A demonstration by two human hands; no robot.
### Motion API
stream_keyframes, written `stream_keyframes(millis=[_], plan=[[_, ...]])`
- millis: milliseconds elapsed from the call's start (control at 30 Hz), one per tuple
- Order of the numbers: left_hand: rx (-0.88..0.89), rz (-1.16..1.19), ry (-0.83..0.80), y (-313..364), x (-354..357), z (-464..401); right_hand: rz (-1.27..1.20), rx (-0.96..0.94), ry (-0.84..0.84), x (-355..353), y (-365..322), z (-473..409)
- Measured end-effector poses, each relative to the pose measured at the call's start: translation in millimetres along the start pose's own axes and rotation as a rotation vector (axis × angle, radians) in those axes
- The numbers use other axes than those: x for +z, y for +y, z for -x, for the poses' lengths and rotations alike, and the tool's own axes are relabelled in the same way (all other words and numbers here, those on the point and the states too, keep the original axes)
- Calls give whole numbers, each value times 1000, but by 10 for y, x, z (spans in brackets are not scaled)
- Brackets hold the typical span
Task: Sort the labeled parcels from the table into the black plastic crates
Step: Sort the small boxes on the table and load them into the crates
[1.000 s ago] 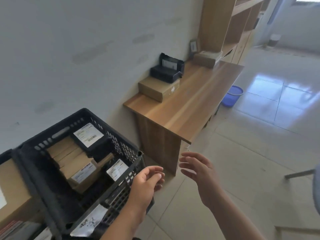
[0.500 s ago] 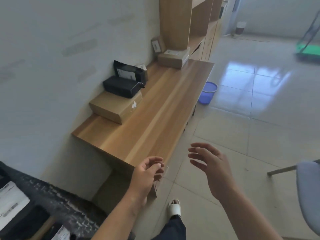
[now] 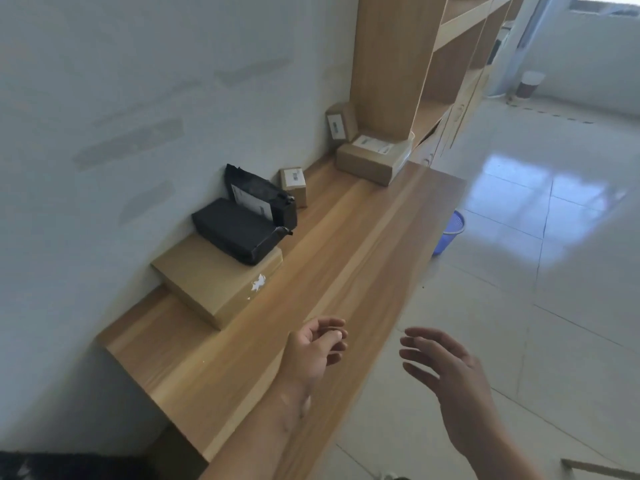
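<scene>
Parcels line the wall side of the long wooden table (image 3: 346, 258). A flat cardboard box (image 3: 207, 282) lies nearest, with a black bagged parcel (image 3: 235, 233) on top of it. Behind that leans a second black parcel (image 3: 256, 199) bearing a white label. Farther along stand a small labelled carton (image 3: 293, 181), a wider labelled box (image 3: 372, 159) and an upright carton (image 3: 339, 124). My left hand (image 3: 317, 348) hovers over the table's near end, fingers loosely curled and holding nothing. My right hand (image 3: 446, 372) is open beyond the table's edge, over the floor. Only a dark corner of a black crate (image 3: 69, 467) shows at bottom left.
A tall wooden shelf unit (image 3: 408, 64) rises at the table's far end. A blue plastic basket (image 3: 448, 233) sits on the tiled floor beside the table. A white bin with a dark base (image 3: 530, 84) stands near the far wall. The white wall runs along the left.
The view has swung away from the crate and closer along the table; more parcels at the far end have come into sight. Both hands stay empty and have moved over the table's near end.
</scene>
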State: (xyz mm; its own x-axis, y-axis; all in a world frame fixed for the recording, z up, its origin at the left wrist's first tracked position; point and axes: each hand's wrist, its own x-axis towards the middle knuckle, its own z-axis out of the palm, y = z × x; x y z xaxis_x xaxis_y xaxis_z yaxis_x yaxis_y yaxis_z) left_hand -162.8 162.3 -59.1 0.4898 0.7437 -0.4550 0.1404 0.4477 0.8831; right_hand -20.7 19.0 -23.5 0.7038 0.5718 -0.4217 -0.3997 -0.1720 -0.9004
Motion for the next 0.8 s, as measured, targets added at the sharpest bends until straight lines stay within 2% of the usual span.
stream_keyframes(millis=[200, 333, 433, 600, 800], plan=[[-47, 80, 234, 66, -223, -621, 260, 25, -218, 746, -93, -1155], [-105, 182, 500, 205, -282, -934, 522, -63, -526, 1367, -151, -1853], [-144, 276, 669, 276, -195, -959, 706, -179, -658, 1814, -245, -2329], [-237, 330, 872, 311, -62, -863, 827, -435, -573, 2461, -482, -3136], [-265, 384, 1031, 282, -6, -812, 1041, -474, -617, 3044, -396, -3784]])
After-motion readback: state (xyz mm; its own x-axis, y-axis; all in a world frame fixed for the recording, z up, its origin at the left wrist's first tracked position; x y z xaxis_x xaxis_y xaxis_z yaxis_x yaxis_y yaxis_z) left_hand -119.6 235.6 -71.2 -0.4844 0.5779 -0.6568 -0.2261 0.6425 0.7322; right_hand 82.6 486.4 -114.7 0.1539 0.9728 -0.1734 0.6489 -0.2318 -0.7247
